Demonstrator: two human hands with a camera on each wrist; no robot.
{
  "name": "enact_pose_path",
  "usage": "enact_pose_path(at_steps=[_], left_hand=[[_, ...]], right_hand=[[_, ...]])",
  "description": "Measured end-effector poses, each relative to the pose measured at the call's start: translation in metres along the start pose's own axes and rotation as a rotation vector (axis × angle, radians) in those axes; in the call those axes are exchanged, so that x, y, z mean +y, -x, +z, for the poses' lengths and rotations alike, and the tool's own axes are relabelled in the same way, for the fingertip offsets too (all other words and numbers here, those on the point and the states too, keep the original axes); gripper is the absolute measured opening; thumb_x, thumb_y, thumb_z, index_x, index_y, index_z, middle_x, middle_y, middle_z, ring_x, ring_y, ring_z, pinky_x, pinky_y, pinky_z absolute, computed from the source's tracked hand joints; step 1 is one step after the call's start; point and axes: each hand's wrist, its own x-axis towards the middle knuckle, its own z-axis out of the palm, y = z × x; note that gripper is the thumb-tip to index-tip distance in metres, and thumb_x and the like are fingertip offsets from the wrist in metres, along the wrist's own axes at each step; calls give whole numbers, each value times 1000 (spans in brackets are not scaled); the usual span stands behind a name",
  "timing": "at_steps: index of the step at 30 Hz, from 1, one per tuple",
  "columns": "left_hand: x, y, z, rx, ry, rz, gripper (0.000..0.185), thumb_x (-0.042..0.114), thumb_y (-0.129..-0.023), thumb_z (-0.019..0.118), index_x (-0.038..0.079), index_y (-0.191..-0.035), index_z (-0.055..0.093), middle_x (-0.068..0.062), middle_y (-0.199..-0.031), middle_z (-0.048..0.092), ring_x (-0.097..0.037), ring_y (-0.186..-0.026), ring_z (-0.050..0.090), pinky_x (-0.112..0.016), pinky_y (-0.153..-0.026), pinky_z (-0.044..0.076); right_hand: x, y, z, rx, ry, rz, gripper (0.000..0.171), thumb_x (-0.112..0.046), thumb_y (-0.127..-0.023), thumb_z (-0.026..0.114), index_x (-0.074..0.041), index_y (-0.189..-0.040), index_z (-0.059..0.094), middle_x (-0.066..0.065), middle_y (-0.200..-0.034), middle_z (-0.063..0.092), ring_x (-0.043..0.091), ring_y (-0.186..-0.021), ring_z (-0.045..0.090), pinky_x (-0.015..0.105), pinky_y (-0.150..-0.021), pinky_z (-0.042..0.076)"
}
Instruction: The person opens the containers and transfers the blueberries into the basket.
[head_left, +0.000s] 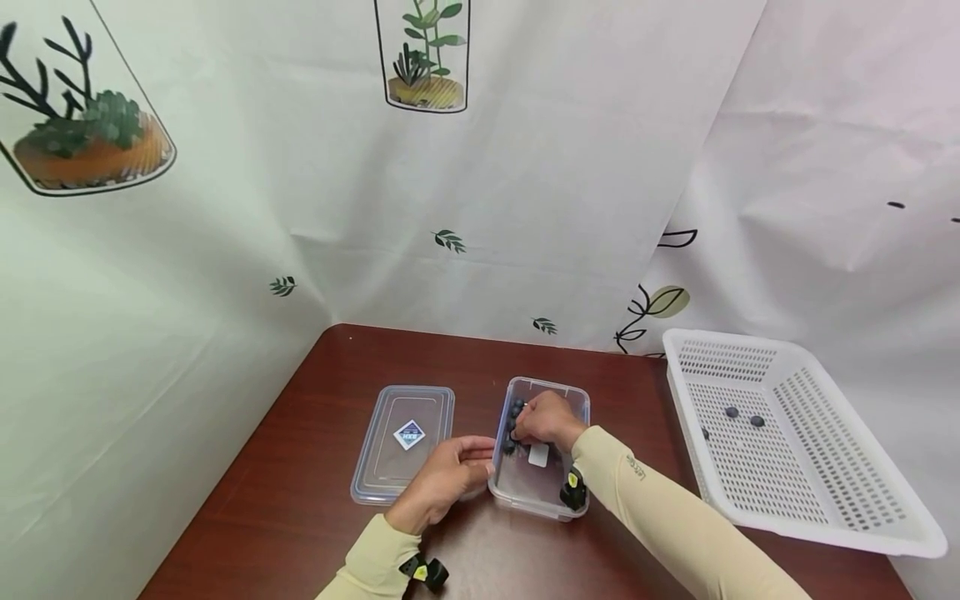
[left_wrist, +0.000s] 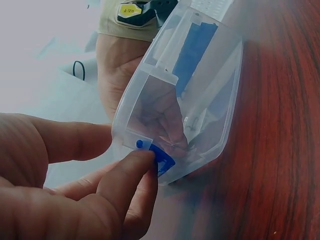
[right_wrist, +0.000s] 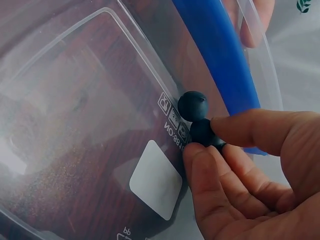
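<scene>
A clear plastic box [head_left: 542,492] stands near the table's middle, with several dark blueberry-like balls [head_left: 510,447] along its left inner wall. My right hand [head_left: 549,419] reaches into it; the right wrist view shows the thumb and fingers pinching one dark ball [right_wrist: 202,131], and a second dark ball [right_wrist: 193,106] touches that one. My left hand [head_left: 447,475] holds the box's left side from outside. In the left wrist view, its thumb and fingertips grip the rim beside a blue strip [left_wrist: 164,161]. A flat white label [right_wrist: 156,181] shows at the box's bottom.
A clear lid [head_left: 381,417] with a blue-and-white sticker [head_left: 409,434] lies left of the box. To the right stands a white perforated basket [head_left: 795,492] holding a few dark balls [head_left: 757,422]. Patterned white cloth [head_left: 480,183] hangs behind the brown table [head_left: 247,500].
</scene>
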Motion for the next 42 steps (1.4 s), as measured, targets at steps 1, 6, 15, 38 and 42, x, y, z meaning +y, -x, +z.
enact_pose_path(at_steps=[1,6,15,38,42], left_hand=[[0,0,0,-1,0,0,47,-8,-92,65,-17,-137,57,-34,-130,64,-23,-107,66,-22,-85,56],[-1,1,1,-5,-3,-7,48,-7,-92,64,-16,-138,57,-34,-132,64,-23,-109,66,-21,-84,56],[0,-1,2,-4,-4,-7,48,-6,-92,65,-16,-138,57,-33,-132,64,-24,-111,67,-22,-85,56],[-2,3,-2,-2,-13,-12,50,-5,-92,65,-16,-139,56,-35,-134,63,-29,-115,67,-24,-88,57],[0,2,-1,-18,2,-11,49,-6,-93,64,-17,-140,55,-36,-135,62,-29,-115,67,-25,-88,57]], right_hand=[[0,0,1,-1,-3,0,11,0,-74,87,-6,-72,77,1,-67,72,13,-59,65,25,-54,51],[2,2,1,-12,-39,-2,8,2,-73,83,-3,-74,78,1,-67,72,13,-59,66,25,-55,53],[-3,8,-16,-57,-86,-76,6,-4,-75,79,-3,-81,78,1,-71,70,14,-69,64,28,-62,51],[-15,16,-93,17,-343,-41,30,-7,-91,76,5,-118,73,9,-100,80,23,-94,77,46,-97,61],[-9,15,-92,6,-367,-29,31,-6,-91,76,7,-119,73,10,-97,81,21,-92,77,46,-97,61]])
